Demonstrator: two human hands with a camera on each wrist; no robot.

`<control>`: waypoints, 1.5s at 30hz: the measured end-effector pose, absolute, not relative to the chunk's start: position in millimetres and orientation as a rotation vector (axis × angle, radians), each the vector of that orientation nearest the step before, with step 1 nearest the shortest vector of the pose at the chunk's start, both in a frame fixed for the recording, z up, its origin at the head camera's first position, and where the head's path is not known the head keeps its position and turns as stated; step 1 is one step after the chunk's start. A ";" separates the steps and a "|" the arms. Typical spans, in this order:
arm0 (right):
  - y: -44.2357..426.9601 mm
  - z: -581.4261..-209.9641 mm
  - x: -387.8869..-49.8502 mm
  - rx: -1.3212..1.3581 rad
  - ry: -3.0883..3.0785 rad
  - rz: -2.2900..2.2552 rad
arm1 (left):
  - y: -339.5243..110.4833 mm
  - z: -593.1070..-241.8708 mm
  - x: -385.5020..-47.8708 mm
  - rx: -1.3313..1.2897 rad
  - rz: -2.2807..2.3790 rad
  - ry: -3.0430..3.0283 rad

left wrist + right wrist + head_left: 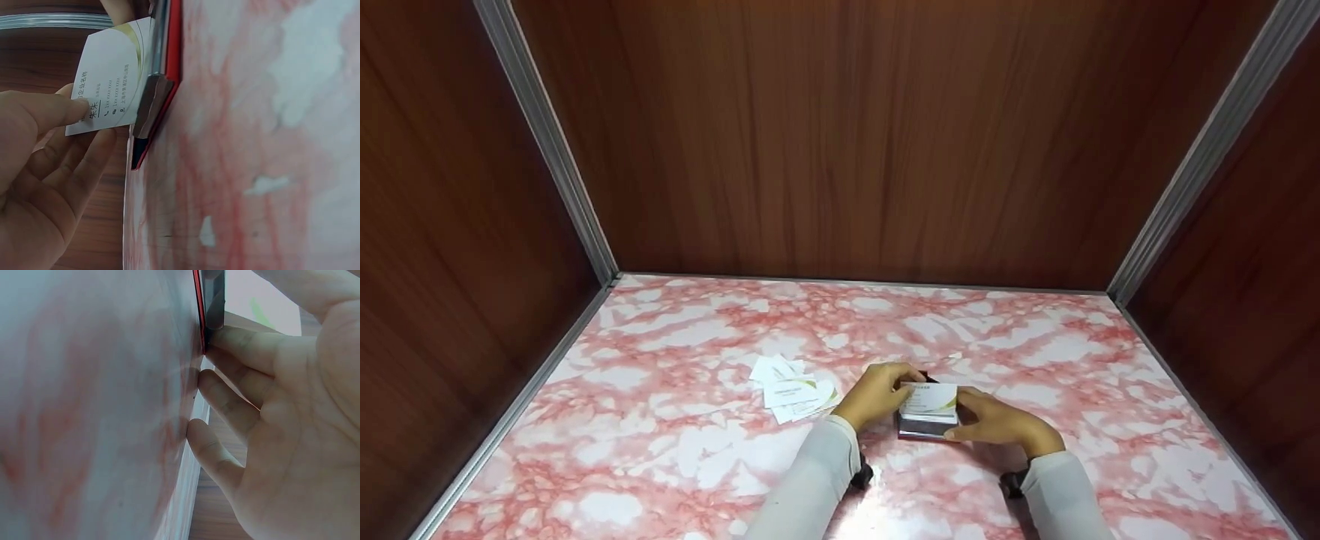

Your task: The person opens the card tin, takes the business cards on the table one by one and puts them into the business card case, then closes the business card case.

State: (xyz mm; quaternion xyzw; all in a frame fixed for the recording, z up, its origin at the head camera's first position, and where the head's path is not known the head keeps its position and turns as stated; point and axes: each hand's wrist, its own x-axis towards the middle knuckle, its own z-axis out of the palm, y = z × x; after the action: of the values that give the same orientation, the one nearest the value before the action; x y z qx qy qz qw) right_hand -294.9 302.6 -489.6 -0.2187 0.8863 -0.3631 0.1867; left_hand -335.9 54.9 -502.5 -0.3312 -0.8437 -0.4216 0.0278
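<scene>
A white business card [931, 397] with a gold-green curve stands tilted at a small dark card case [922, 429] on the table. My left hand [876, 396] pinches the card by its left edge, the thumb over the printed face in the left wrist view. There the lower edge of the card [115, 70] meets the silver-and-red case [173, 53]; how far it reaches inside is hidden. At the case's right side, my right hand [997, 421] grips it between thumb and fingers. In the right wrist view the fingertips touch the case [214, 304], and other fingers rest on the table.
Several loose business cards [799, 394] lie overlapping on the red-and-white marbled table [697, 457], left of my left hand. Brown wood-grain panels [847, 150] enclose the table at the back and both sides, with metal strips at the corners.
</scene>
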 end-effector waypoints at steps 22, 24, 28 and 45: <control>303.6 -489.7 -294.3 -0.540 2.495 -0.957 | 57.4 -503.6 -326.5 -1.077 -0.996 -2.780; 304.3 -489.1 -294.2 -0.556 2.486 -0.963 | 57.5 -503.0 -325.6 -1.103 -0.954 -2.790; 305.2 -488.6 -294.3 -0.579 2.467 -0.983 | 58.6 -502.1 -324.8 -1.133 -0.896 -2.786; 304.8 -489.2 -293.3 -0.549 2.476 -0.984 | 59.6 -501.2 -315.9 -1.165 -0.665 -2.724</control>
State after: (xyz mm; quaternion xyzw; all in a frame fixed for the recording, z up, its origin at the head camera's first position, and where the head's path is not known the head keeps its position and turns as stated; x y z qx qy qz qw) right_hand -293.3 304.8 -489.2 -0.1974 0.8900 -0.3539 0.2091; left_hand -315.9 59.6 -501.2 -0.3833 -0.8958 -0.2189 0.0527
